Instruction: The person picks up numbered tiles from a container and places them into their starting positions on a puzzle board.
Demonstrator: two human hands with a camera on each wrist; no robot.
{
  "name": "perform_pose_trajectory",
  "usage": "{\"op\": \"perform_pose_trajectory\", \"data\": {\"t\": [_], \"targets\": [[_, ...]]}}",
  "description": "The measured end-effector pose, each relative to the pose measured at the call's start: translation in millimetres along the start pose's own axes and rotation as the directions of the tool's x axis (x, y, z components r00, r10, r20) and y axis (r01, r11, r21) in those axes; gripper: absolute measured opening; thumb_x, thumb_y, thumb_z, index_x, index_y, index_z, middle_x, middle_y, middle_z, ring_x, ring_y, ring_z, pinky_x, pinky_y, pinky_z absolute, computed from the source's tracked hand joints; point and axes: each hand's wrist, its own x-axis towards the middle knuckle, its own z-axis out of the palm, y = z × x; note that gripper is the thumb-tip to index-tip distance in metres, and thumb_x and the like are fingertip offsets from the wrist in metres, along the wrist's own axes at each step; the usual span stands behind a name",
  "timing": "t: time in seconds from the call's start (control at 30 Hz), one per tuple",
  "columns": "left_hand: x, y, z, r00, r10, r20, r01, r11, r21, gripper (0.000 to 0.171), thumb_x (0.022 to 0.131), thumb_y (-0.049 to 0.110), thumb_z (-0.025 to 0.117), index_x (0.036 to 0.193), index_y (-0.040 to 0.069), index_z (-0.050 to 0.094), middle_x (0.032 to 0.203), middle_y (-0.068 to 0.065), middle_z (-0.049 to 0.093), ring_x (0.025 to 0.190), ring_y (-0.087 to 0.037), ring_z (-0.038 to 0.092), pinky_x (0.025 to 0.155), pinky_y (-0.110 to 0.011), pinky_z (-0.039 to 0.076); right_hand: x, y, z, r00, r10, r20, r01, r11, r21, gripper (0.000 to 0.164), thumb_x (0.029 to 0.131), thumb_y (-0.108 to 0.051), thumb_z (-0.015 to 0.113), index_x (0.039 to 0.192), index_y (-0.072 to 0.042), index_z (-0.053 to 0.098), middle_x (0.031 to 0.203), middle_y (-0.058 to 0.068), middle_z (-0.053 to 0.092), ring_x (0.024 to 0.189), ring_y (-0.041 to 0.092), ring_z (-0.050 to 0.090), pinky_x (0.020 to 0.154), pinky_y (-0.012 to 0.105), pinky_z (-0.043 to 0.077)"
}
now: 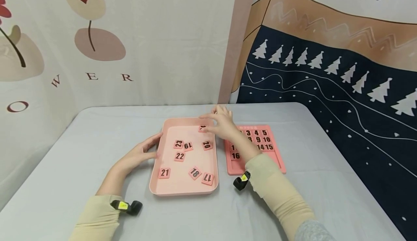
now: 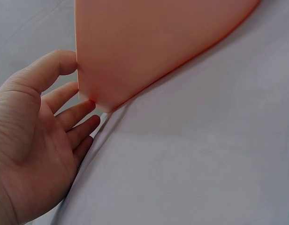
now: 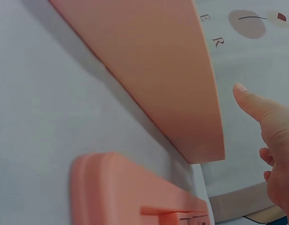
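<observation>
A pink tray [image 1: 184,193] holds several loose number tiles, among them 21 [image 1: 164,173], 22 [image 1: 179,156], 18 [image 1: 195,173] and 17 [image 1: 207,178]. My left hand [image 1: 142,152] touches the tray's left outer wall, its fingers lightly bent and spread in the left wrist view. Over the tray's far right corner hovers my right hand [image 1: 221,122], thumb and index finger apart. Just by that thumb lies a partly covered tile [image 1: 202,128]. Right of the tray, a pink number board [image 1: 255,165] carries rows of tiles, partly hidden behind my right forearm.
A pale cloth covers the table [image 1: 107,132]. Behind it hang a flower-printed curtain [image 1: 169,53] and a dark tree-printed cloth [image 1: 325,85]. Tray and board stand side by side with a narrow gap.
</observation>
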Motion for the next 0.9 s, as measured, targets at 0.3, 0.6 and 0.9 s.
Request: {"op": "perform_pose_trajectory", "data": {"t": [0.3, 0.6, 0.9], "targets": [[0.3, -1.0, -0.1, 1.000, 0.005, 0.001, -0.005, 1.000, 0.001, 0.074, 0.090, 0.011, 0.065, 0.151, 0.005, 0.025, 0.155, -0.016, 0.022, 0.142, -0.035, 0.014, 0.113, -0.053, 0.010, -6, 4, 5, 1.000, -0.023, 0.004, 0.023, 1.000, -0.019, 0.041, 0.076, -0.036, 0.080, 0.116, -0.027, 0.072, 0.096, -0.001, 0.038, 0.092, 0.020, 0.031, 0.081, 0.039, 0.024], [0.2, -2.1, -0.7, 1.000, 0.004, -0.002, -0.004, 1.000, 0.005, 0.074, 0.090, 0.012, 0.066, 0.152, 0.007, 0.025, 0.155, -0.015, 0.023, 0.142, -0.034, 0.015, 0.113, -0.053, 0.010, -8, 4, 7, 0.999, -0.016, 0.033, 0.017, 0.999, -0.040, 0.043, 0.076, -0.039, 0.079, 0.116, -0.025, 0.071, 0.098, -0.001, 0.038, 0.094, 0.018, 0.032, 0.083, 0.038, 0.024], [0.3, -2.2, -0.7, 1.000, 0.008, 0.003, -0.008, 1.000, -0.005, 0.074, 0.090, 0.011, 0.066, 0.152, 0.007, 0.025, 0.155, -0.016, 0.023, 0.142, -0.034, 0.015, 0.113, -0.054, 0.010, -20, -1, 9, 0.980, -0.133, 0.149, 0.128, 0.991, 0.041, 0.036, 0.070, -0.031, 0.085, 0.105, -0.027, 0.075, 0.105, -0.001, 0.045, 0.100, 0.017, 0.035, 0.089, 0.040, 0.025]]}}
